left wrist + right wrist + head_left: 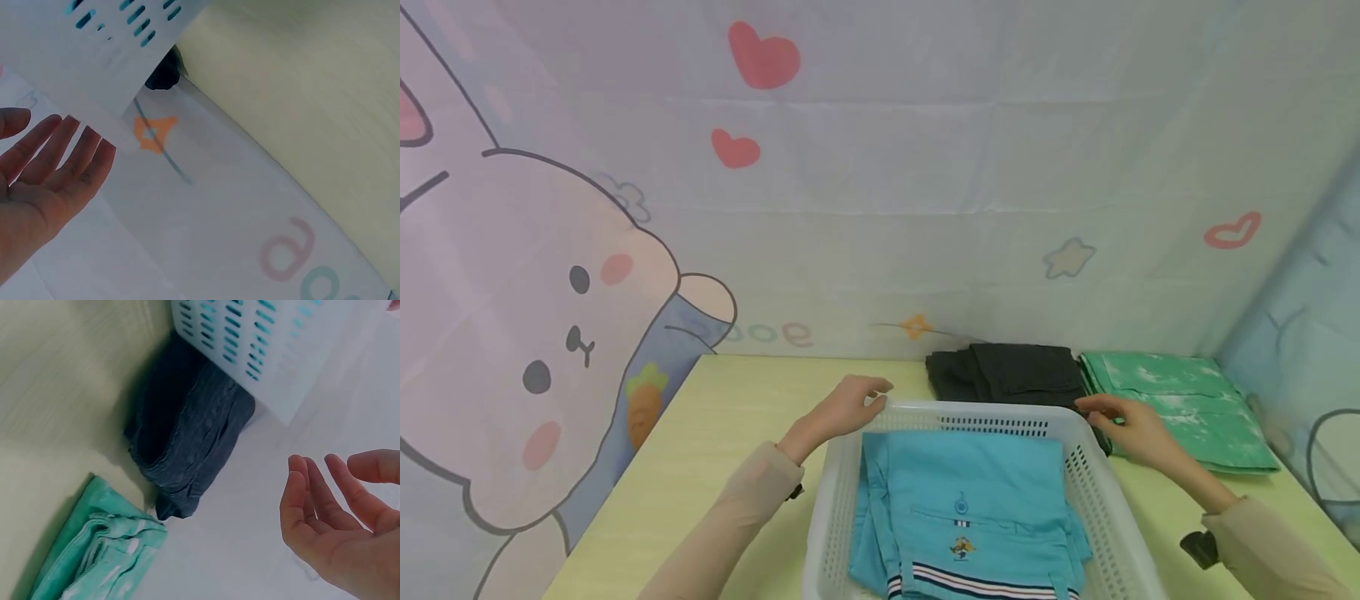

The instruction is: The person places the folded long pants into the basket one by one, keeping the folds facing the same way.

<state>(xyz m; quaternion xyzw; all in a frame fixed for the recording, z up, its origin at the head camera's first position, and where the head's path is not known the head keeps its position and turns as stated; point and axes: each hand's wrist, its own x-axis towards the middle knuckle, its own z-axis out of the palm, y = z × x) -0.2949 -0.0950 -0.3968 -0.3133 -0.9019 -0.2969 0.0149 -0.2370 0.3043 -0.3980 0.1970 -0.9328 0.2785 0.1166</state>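
A white plastic basket [1118, 517] with slotted sides stands in front of me. Inside lies a folded pair of light blue trousers [977, 479], with a striped waistband and a small embroidered figure. At the basket's far left corner is my left hand [848, 406]; in the left wrist view its fingers [75, 150] reach right to the rim, thumb apart. My right hand [1131, 429] hovers by the far right corner. The right wrist view shows its fingers [319, 494] loosely bent, apart from the rim, with nothing between them and the thumb.
Behind the basket lies a folded black garment [1026, 372], partly hidden by the rim. To its right is a folded green and white garment [1180, 408]. The pale yellow table [700, 467] backs onto a printed cloth wall [880, 208].
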